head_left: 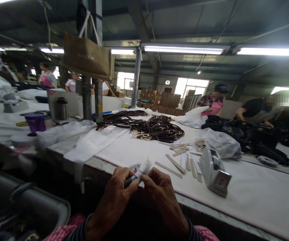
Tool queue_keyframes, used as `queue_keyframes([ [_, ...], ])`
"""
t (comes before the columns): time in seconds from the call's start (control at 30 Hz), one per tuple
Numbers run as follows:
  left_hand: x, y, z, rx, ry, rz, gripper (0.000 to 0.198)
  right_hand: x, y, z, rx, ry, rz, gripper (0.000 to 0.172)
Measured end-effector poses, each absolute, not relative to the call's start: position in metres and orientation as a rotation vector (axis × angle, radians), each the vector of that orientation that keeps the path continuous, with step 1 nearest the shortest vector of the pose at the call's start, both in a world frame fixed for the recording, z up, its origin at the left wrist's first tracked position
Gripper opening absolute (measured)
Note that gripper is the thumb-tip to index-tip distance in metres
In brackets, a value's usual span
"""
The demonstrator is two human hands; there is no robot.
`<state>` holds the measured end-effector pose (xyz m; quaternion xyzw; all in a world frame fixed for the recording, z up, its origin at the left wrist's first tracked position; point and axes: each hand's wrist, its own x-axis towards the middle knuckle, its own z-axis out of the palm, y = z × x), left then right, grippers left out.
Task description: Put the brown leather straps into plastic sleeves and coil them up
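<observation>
At the table's front edge, my left hand (119,185) is closed around a small dark bundle (129,181) partly wrapped in white. My right hand (160,187) pinches the white wrapping (138,174) from the other side, with thumb and fingertips close to the left thumb. The fingers cover much of the bundle, so I cannot tell its exact kind. Just beyond the hands lie loose grey-beige card strips (175,163). A grey tape dispenser (214,172) stands right of them.
A heap of dark brown straps with gold-coloured clips (154,127) lies farther back on the white table (257,194). Clear plastic bags (219,144) and black bags (249,134) are at right. A grey bin (56,204) stands low at left. Several people work across the room.
</observation>
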<state>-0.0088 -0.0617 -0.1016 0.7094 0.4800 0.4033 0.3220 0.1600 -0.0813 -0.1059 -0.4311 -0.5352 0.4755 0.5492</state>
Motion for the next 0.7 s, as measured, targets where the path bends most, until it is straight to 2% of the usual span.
queue_keyframes([
  [0.3,-0.013,-0.060,-0.099,1.775,1.198,0.984,0.032,0.151,-0.078,-0.121,-0.995,-1.104,1.249,0.048],
  [0.47,-0.012,-0.072,-0.088,1.461,0.906,0.874,0.036,0.146,-0.078,-0.137,-0.875,-1.101,1.204,0.047],
  [0.63,-0.010,-0.088,-0.085,1.224,0.940,0.959,0.042,0.143,-0.080,-0.156,-0.900,-1.048,1.155,0.052],
  [0.7,-0.013,-0.089,-0.089,1.214,0.946,0.980,0.044,0.142,-0.084,-0.161,-0.959,-1.093,1.109,0.048],
])
